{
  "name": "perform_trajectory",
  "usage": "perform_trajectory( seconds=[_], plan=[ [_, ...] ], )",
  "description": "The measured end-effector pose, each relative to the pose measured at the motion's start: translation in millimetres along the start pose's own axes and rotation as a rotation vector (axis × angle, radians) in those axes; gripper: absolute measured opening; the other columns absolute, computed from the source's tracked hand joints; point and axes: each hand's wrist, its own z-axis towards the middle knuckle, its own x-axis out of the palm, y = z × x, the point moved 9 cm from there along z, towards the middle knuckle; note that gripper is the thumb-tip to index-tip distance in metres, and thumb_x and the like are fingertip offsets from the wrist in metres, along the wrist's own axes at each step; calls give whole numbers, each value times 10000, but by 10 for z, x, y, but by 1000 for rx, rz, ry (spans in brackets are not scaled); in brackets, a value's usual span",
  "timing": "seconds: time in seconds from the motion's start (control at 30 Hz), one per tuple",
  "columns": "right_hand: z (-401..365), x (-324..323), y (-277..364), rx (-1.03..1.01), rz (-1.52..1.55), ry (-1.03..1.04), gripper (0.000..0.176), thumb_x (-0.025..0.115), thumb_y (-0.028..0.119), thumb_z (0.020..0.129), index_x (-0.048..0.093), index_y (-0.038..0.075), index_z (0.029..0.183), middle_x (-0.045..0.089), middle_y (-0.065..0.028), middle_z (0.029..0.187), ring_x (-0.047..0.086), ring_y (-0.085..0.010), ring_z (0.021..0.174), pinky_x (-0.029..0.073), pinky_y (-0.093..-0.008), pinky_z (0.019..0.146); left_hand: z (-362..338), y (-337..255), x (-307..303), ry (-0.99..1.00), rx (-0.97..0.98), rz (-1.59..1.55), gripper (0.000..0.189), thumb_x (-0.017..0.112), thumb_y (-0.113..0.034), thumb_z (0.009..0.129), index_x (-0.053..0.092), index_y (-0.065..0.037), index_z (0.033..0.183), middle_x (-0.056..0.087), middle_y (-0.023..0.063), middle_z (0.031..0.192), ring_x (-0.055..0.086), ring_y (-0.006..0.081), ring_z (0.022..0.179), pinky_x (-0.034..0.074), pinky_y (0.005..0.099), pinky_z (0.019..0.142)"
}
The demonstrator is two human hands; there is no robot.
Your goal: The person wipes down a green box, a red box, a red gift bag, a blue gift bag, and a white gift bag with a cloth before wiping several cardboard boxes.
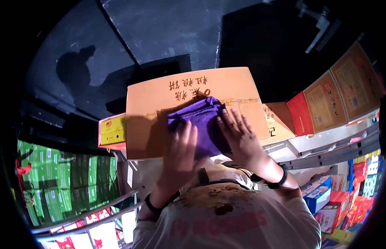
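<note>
Head view: purple bag [209,130] lying on top of carton [145,97], drawstring-like gathered edge toward far side, carton's printed characters upside down beyond it. Left hand [180,147] over bag's left part, blurred, fingers extended, grasping nothing visible; contact cannot be told. Right hand [243,139] at bag's right edge, fingers spread, flat, not closed around anything. Yellow box [113,130] just beside carton, left. Green boxes [68,178] lower left. Brown boxes [324,103] farther right.

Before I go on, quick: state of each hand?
Left hand: open, blurred, over the purple pouch; contact unclear.
Right hand: open, fingers spread at the pouch's right edge.
</note>
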Motion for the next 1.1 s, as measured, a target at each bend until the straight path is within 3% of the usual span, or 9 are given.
perform_trajectory(
  seconds=[0.07,0.17,0.23,0.37,0.47,0.63,0.73,1.03,1.1],
  plan=[
    [-50,-87,-12,40,-54,18,743,645,302,727,338,-7,1329,225,-186,1430,201,-337,1334,203,-451,1071,-77,-68,91,82,44,5,752,596,-398,765,334,66,1296,276,230,1376,234,398,1283,225,479,1046],
    [-65,62,323,-84,-37,37,789,648,317,726,293,-22,1343,235,-184,1427,241,-310,1324,265,-415,1051,-21,-22,277,12,91,310,784,605,-456,701,399,50,1263,359,209,1343,336,369,1247,296,455,1025],
    [54,177,416,-5,-127,-124,526,509,158,800,395,-34,1276,375,-190,1352,367,-298,1260,324,-386,1020,25,3,227,-42,119,284,704,665,-221,627,436,33,1242,396,178,1329,382,328,1229,335,423,1013],
    [184,176,478,13,-96,-192,488,488,133,784,436,-65,1227,405,-216,1316,395,-321,1236,327,-400,1015,-8,150,129,-69,115,109,613,604,-117,668,447,15,1245,407,164,1326,388,313,1230,339,417,1008],
    [333,204,686,-104,54,-146,580,536,222,753,419,-91,1227,378,-244,1327,357,-347,1258,287,-412,1037,-144,340,46,-36,-15,84,575,585,-107,709,434,17,1249,396,177,1334,374,331,1242,307,446,1020],
    [696,474,1223,-246,114,-105,576,521,167,760,377,-53,1272,331,-220,1366,330,-332,1278,297,-405,1027,-593,748,-264,17,-275,98,636,592,-122,735,349,11,1307,330,203,1368,294,383,1278,237,474,1052],
    [785,549,1448,-334,101,-118,548,493,157,779,379,-51,1274,341,-206,1365,337,-316,1277,304,-397,1022,-744,879,-340,-36,-305,213,653,613,-177,735,353,-25,1314,359,189,1355,345,372,1250,279,480,1023],
    [464,369,839,-161,118,-169,503,481,125,788,407,-40,1258,395,-206,1330,383,-306,1250,329,-394,1014,-295,469,-131,35,-213,100,618,575,-141,750,350,12,1305,351,203,1358,316,369,1271,234,461,1052],
    [277,182,617,-163,1,-225,493,478,120,762,446,-63,1219,429,-225,1298,436,-330,1204,341,-403,1006,-110,200,-28,-29,-56,42,619,575,-172,751,358,26,1296,345,203,1362,332,359,1263,250,462,1045]
  ],
)
